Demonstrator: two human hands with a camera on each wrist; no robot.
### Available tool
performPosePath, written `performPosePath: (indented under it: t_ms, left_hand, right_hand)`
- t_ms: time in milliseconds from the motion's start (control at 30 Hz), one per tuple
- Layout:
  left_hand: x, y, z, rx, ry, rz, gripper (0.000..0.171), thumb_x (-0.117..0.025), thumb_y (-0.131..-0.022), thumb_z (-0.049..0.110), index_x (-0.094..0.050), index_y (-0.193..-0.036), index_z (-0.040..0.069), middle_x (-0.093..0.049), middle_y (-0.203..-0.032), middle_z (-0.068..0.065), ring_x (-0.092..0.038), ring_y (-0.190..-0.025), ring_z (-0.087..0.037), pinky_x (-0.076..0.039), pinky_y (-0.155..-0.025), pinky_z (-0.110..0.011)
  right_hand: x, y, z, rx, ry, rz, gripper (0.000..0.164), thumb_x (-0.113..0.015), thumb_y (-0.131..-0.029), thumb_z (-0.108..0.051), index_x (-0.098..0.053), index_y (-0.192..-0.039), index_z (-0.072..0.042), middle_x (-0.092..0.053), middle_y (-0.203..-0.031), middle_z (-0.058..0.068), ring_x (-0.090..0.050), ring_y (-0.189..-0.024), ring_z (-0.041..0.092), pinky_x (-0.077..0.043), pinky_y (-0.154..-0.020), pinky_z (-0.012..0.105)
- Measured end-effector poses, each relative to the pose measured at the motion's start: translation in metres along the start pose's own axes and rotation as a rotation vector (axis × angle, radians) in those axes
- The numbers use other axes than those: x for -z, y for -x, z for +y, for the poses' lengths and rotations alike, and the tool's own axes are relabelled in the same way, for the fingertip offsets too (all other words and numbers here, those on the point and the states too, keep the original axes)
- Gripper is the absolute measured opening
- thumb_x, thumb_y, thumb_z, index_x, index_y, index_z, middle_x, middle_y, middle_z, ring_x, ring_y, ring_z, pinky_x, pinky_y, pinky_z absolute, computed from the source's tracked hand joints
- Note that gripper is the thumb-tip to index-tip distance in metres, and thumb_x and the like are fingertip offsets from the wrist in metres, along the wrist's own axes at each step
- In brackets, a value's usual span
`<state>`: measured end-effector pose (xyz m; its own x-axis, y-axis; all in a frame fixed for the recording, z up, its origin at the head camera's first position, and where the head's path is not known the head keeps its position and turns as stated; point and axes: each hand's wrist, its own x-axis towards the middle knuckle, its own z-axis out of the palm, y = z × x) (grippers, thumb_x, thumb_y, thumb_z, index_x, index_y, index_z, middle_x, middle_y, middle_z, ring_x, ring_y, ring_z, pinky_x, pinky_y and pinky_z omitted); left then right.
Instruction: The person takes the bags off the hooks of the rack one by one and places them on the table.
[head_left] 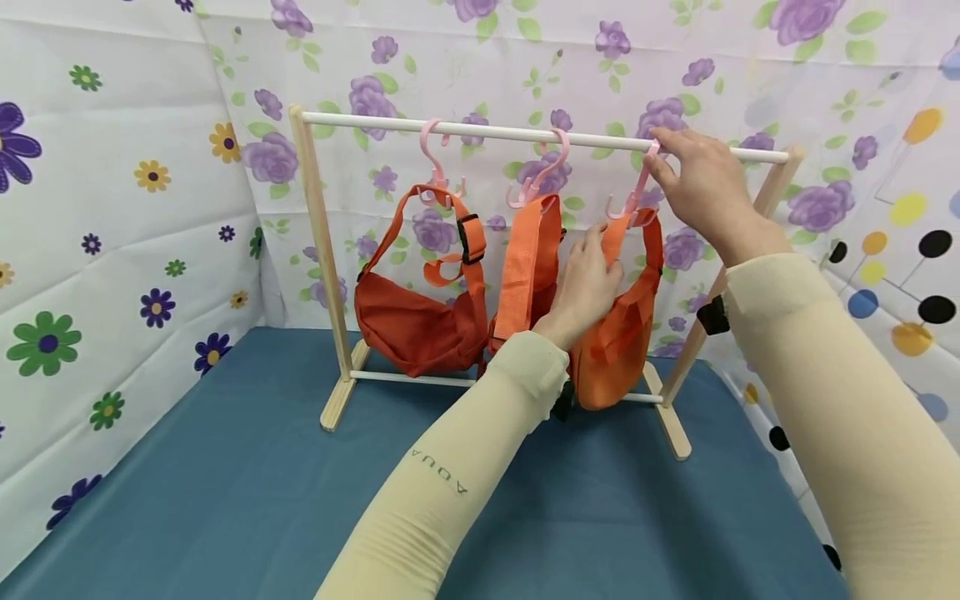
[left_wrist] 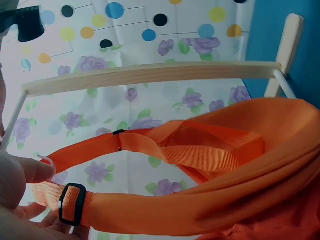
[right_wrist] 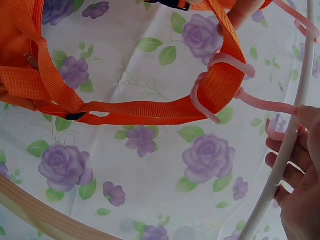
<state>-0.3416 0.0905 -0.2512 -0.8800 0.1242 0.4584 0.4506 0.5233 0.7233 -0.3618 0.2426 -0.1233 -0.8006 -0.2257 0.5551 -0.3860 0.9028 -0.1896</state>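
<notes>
My left hand (head_left: 585, 279) grips the strap (left_wrist: 120, 212) of an orange shoulder bag (head_left: 611, 358) near its black buckle (left_wrist: 72, 204). That strap loops through the lower prongs of a pink hook hanger (right_wrist: 265, 104). At the white rail (right_wrist: 280, 172), my right hand (head_left: 705, 183) pinches the top of this hanger, with the thumb on it and the other fingers behind the rail. To the left, a second orange bag (head_left: 513, 283) hangs from a pink hanger (head_left: 551, 171), partly hidden by my left arm. A darker red-orange bag (head_left: 420, 325) hangs farthest left on another pink hanger (head_left: 429, 154).
The rack's wooden left post (head_left: 322, 242) and right post (head_left: 765, 200) stand on wooden feet, joined by a lower white bar (head_left: 412, 379). Blue cloth (head_left: 225, 492) covers the surface. Floral sheeting (head_left: 465, 67) rises close behind the rack.
</notes>
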Motion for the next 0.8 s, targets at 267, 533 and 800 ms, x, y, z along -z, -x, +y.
performPosePath:
  t_ms: [267, 533, 800]
  left_hand:
    - [0.001, -0.007, 0.006, -0.002, 0.116, 0.085, 0.045, -0.059, -0.107, 0.020, -0.045, -0.149, 0.010, -0.064, -0.105, -0.009, -0.059, -0.079, -0.021, -0.048, -0.071, -0.026]
    - [0.000, -0.017, 0.033, -0.088, 0.199, 0.088, 0.045, -0.059, -0.107, 0.019, -0.045, -0.150, 0.010, -0.061, -0.132, -0.006, -0.059, -0.090, -0.016, -0.048, -0.072, -0.021]
    - [0.000, -0.017, 0.046, -0.194, 0.254, 0.055, 0.046, -0.061, -0.106, 0.017, -0.047, -0.150, 0.010, -0.060, -0.132, -0.005, -0.060, -0.098, -0.014, -0.048, -0.079, -0.019]
  right_hand:
    - [0.000, -0.003, -0.002, -0.028, -0.005, -0.008, 0.054, -0.048, -0.112, -0.033, -0.041, -0.160, -0.011, -0.040, -0.163, 0.016, -0.033, -0.150, 0.047, -0.020, -0.123, 0.059]
    - [0.008, -0.002, -0.002, -0.020, -0.026, -0.022, 0.052, -0.050, -0.111, -0.034, -0.046, -0.157, -0.009, -0.044, -0.158, 0.022, -0.038, -0.146, 0.048, -0.024, -0.122, 0.059]
    - [0.015, -0.002, -0.006, -0.016, -0.018, -0.052, 0.050, -0.052, -0.111, -0.033, -0.050, -0.154, -0.008, -0.050, -0.151, 0.026, -0.046, -0.135, 0.053, -0.032, -0.113, 0.063]
